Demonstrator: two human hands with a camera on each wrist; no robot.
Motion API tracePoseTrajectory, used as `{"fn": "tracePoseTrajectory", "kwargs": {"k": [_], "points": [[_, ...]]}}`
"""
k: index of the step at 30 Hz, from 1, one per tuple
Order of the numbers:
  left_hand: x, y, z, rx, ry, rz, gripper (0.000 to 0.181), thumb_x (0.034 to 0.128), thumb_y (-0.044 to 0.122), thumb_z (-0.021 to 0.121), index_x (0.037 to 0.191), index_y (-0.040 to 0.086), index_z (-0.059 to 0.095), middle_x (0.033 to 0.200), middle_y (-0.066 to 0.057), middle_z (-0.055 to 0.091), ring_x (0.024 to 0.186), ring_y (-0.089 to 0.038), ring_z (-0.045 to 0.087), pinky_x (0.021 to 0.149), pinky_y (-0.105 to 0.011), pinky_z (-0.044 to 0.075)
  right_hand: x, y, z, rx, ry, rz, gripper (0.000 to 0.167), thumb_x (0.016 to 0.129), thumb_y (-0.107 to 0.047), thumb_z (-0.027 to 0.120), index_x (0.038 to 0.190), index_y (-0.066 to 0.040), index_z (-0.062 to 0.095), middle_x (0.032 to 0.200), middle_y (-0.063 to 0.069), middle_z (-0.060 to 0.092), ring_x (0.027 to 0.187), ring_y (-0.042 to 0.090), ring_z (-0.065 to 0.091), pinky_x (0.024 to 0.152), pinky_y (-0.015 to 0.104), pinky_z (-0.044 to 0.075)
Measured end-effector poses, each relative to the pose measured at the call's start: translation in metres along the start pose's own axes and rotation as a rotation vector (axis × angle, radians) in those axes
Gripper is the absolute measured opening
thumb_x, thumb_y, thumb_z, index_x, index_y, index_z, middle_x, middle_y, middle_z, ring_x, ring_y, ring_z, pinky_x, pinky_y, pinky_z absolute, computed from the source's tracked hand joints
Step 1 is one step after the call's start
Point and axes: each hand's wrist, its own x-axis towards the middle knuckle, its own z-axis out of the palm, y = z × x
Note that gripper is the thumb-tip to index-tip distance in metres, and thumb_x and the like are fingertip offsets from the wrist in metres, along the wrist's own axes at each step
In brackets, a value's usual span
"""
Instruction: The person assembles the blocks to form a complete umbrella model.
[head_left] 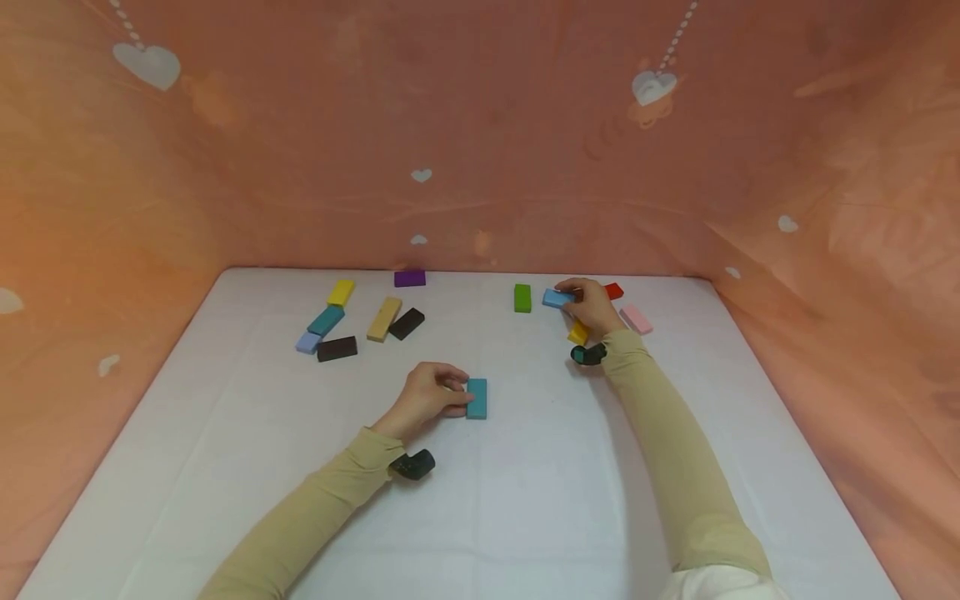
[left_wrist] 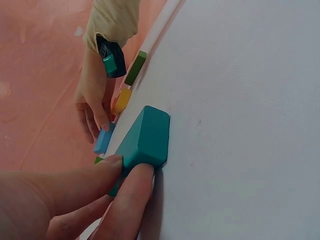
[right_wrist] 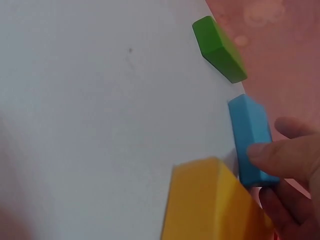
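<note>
In the head view a teal block [head_left: 477, 398] lies at the middle of the white table, its left side pinched by the left hand [head_left: 425, 397]. The left wrist view shows the thumb and fingers of that hand [left_wrist: 100, 205] on the near end of the teal block [left_wrist: 145, 137]. Farther back on the right, the right hand [head_left: 592, 307] grips a light blue block [head_left: 557, 298]. Seen from the right wrist, the thumb of the right hand [right_wrist: 292, 165] lies on the blue block [right_wrist: 250, 140], with fingers at its far side. A yellow-orange block [right_wrist: 200, 200] is close by.
Right of centre are a green block [head_left: 522, 298], a red block [head_left: 614, 291] and a pink block [head_left: 637, 319]. At the back left lie a purple block [head_left: 409, 278], a yellow block [head_left: 341, 292], a wooden block [head_left: 384, 319], two dark blocks and others. Patterned cloth walls surround the table.
</note>
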Motion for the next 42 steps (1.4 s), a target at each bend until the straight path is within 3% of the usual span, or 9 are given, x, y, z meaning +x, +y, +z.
{"fn": "tracePoseTrajectory", "kwargs": {"k": [11, 19, 28, 35, 42], "points": [[0.003, -0.003, 0.0, 0.009, -0.001, -0.022, 0.03, 0.0756, -0.007, 0.076, 0.103, -0.003, 0.066, 0.085, -0.013, 0.059, 0.068, -0.019, 0.063, 0.064, -0.032, 0.057, -0.002, -0.001, 0.0, -0.024, -0.002, -0.017, 0.043, 0.086, 0.01, 0.063, 0.128, -0.001, 0.057, 0.128, 0.017, 0.052, 0.111, 0.033, 0.046, 0.098, 0.041, 0.043], [0.001, -0.001, 0.0, 0.0, -0.01, -0.017, 0.029, 0.076, -0.007, 0.076, 0.103, -0.003, 0.065, 0.085, -0.013, 0.059, 0.068, -0.019, 0.063, 0.064, -0.033, 0.057, -0.002, -0.002, -0.001, -0.035, -0.005, -0.012, 0.041, 0.088, 0.007, 0.062, 0.127, -0.004, 0.058, 0.126, 0.016, 0.051, 0.112, 0.033, 0.044, 0.098, 0.041, 0.043], [0.003, -0.005, 0.001, 0.023, 0.002, -0.007, 0.028, 0.0766, -0.005, 0.076, 0.103, -0.003, 0.066, 0.084, -0.012, 0.06, 0.066, -0.018, 0.064, 0.063, -0.032, 0.057, -0.006, -0.01, -0.001, -0.127, 0.0, -0.042, 0.033, 0.093, 0.001, 0.056, 0.126, -0.003, 0.06, 0.121, 0.016, 0.051, 0.109, 0.032, 0.044, 0.095, 0.041, 0.043], [0.003, -0.005, 0.001, -0.029, 0.006, -0.023, 0.03, 0.0762, -0.007, 0.075, 0.104, -0.004, 0.065, 0.085, -0.013, 0.059, 0.069, -0.019, 0.062, 0.065, -0.032, 0.057, -0.018, -0.025, -0.004, -0.146, 0.075, -0.232, 0.031, 0.091, 0.002, 0.058, 0.122, 0.004, 0.06, 0.118, 0.022, 0.057, 0.106, 0.036, 0.05, 0.094, 0.045, 0.045], [0.002, -0.005, 0.0, -0.054, 0.009, -0.042, 0.03, 0.0756, -0.007, 0.076, 0.103, -0.002, 0.065, 0.085, -0.013, 0.06, 0.07, -0.019, 0.062, 0.066, -0.033, 0.057, -0.036, -0.035, 0.0, 0.003, 0.099, -0.255, 0.032, 0.09, -0.001, 0.064, 0.121, 0.003, 0.058, 0.119, 0.019, 0.057, 0.107, 0.033, 0.054, 0.097, 0.043, 0.045]]}}
